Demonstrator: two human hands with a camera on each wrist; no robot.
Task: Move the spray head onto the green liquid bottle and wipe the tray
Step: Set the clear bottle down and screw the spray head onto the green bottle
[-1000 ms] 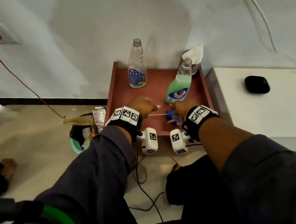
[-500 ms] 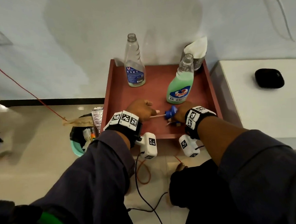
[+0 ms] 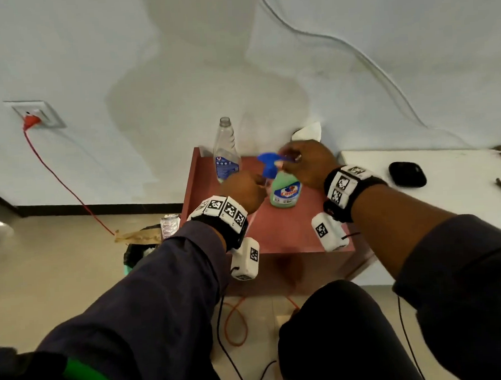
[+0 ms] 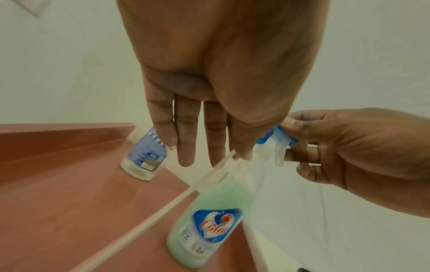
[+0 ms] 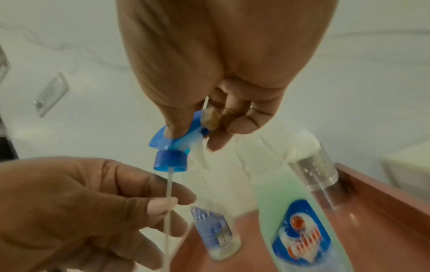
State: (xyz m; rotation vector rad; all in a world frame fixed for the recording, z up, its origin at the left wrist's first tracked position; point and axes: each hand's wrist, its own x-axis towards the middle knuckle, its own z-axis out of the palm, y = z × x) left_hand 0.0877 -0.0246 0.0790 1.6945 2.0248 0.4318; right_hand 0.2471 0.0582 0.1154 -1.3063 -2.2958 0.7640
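The blue spray head [image 3: 267, 164] [image 5: 171, 158] is in the air just above the open neck of the green liquid bottle [image 3: 285, 192] [image 5: 298, 211], which stands on the red tray [image 3: 289, 231]. My right hand [image 3: 285, 160] [image 5: 193, 136] grips the head by its trigger end. My left hand [image 3: 254, 183] [image 5: 172, 200] pinches its white dip tube [image 4: 144, 219] between thumb and finger; the tube slants down to the left of the green bottle [image 4: 209, 217], outside it. An empty clear bottle [image 3: 225, 156] [image 4: 145, 156] stands at the tray's back left.
A metal holder with white tissue [image 3: 310, 131] [image 5: 314, 165] sits at the tray's back right corner. A white table [image 3: 446, 185] with a black case [image 3: 406, 174] adjoins on the right. A waste bin [image 3: 139, 253] and cables lie on the floor to the left.
Both hands have lifted the spray head from the tray's front up and back to the green bottle's neck, the tube swinging from level to hanging downward.
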